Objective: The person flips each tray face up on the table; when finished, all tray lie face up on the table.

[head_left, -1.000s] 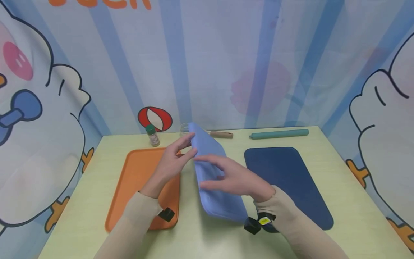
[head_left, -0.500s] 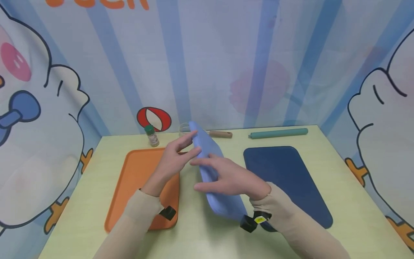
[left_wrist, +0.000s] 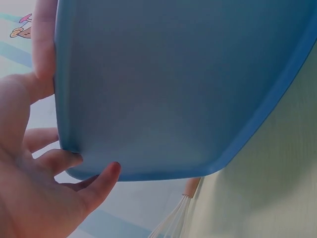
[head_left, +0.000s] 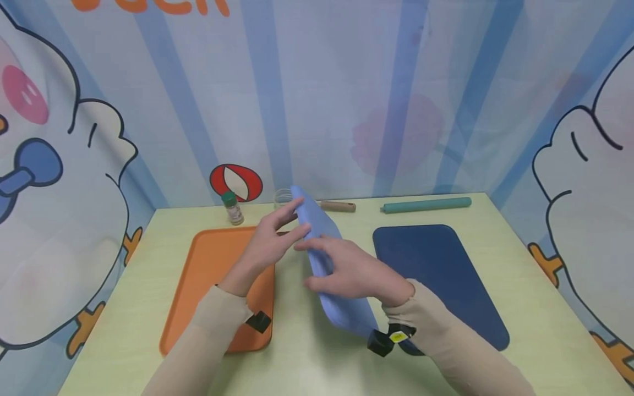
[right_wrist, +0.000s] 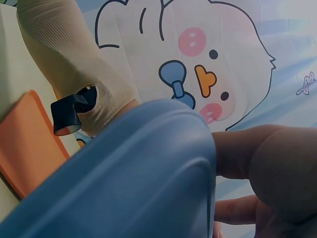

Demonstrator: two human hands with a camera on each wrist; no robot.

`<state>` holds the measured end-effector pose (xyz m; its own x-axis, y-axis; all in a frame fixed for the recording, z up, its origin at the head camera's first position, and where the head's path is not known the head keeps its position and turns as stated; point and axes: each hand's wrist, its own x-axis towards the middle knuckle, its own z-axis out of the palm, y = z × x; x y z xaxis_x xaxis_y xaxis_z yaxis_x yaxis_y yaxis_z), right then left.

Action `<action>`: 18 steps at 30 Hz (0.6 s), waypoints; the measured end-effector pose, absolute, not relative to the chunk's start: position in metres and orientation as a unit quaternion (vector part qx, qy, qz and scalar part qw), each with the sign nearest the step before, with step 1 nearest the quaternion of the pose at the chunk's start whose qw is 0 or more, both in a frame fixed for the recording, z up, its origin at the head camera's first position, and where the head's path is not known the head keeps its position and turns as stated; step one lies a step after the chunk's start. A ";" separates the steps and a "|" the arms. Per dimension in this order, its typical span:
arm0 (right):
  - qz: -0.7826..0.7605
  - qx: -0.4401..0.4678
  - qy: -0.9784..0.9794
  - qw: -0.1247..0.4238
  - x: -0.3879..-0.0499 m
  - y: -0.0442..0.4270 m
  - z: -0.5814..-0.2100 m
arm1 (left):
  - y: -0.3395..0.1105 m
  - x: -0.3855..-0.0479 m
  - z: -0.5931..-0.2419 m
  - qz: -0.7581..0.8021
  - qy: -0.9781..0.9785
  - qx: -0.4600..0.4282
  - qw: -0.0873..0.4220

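Note:
A light blue tray (head_left: 346,311) is held steeply tilted on its side above the middle of the table. My left hand (head_left: 262,245) grips its far left edge with thumb and fingers; in the left wrist view those fingers lie about the rounded corner of the tray (left_wrist: 168,89). Nearer to me, my right hand (head_left: 354,269) holds the same edge, its thumb and fingers spread along it. The right wrist view shows the grooved outer side of the tray (right_wrist: 133,178), beside my right hand (right_wrist: 282,173). Some fingertips are hidden by the tray.
An orange tray (head_left: 218,286) lies on the left, a dark blue one (head_left: 436,275) on the right. Along the back are a green-capped spice jar (head_left: 233,209), a partly hidden whisk (head_left: 338,206) and a teal rod (head_left: 426,205). Printed cloth stands behind the table (head_left: 317,368).
The light blue tray has turned more edge-on. My right hand has shifted slightly left along with it, and my left hand has moved slightly right. The other objects lie as before.

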<state>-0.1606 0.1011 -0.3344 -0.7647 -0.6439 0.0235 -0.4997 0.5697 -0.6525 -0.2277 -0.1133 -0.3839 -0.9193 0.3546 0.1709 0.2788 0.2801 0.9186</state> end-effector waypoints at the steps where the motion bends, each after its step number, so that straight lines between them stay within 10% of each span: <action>1: -0.333 -0.324 0.879 0.109 -0.160 0.101 -0.334 | -0.113 -0.228 -0.383 0.567 0.798 0.203 0.036; 18: -0.354 -0.337 0.868 0.093 -0.152 0.103 -0.321 | -0.102 -0.229 -0.376 0.603 0.758 0.245 0.054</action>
